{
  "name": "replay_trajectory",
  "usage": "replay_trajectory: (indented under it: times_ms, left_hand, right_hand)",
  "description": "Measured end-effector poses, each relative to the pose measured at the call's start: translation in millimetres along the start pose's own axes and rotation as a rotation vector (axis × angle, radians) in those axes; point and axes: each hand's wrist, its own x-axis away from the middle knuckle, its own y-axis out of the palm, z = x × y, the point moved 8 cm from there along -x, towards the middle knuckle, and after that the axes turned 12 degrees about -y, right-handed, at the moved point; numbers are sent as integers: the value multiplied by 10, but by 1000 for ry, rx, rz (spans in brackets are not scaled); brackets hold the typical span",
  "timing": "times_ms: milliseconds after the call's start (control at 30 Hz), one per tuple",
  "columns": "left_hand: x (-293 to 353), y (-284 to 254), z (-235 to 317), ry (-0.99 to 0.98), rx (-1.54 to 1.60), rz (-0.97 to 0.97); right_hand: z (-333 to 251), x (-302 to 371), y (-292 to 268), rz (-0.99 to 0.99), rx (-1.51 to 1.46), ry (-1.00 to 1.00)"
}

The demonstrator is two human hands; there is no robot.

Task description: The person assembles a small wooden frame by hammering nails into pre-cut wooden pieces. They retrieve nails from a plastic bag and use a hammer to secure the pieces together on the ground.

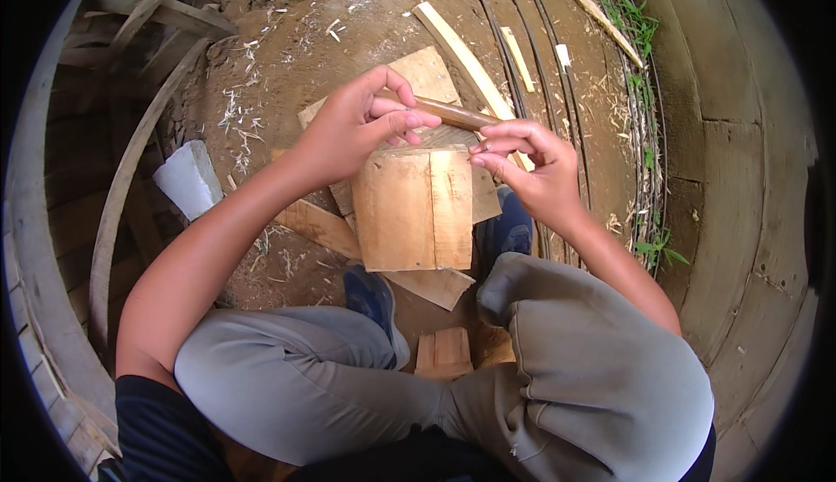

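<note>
A smooth brown wooden stick spans the gap between my hands, above a boxy wooden block made of joined boards. My left hand has its fingers curled at the stick's left end, thumb below. At the other end, the fingers of my right hand overlap the stick, while its thumb and fingertips pinch together near the block's far right corner. Something small and thin may be in that pinch; it is too small to name. Under and behind the block lie flat boards.
A pale strip of wood and long dark rods lie on the dirt, with shavings around. A white block sits at left by curved timbers. At right stands a wall. A small wood piece lies between my legs.
</note>
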Motion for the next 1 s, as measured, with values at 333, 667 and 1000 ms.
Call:
replay_trajectory:
  times_ms: [333, 667, 1000]
  left_hand:
    - [33, 29, -134, 4, -59, 107]
    - [-26, -498, -45, 71, 50, 324]
    - [11, -249, -87, 20, 26, 177]
  right_hand:
    - [397, 310, -155, -10, 181, 155]
    - [275, -979, 205, -309, 453, -153]
    - [605, -988, 380, -319, 551, -264]
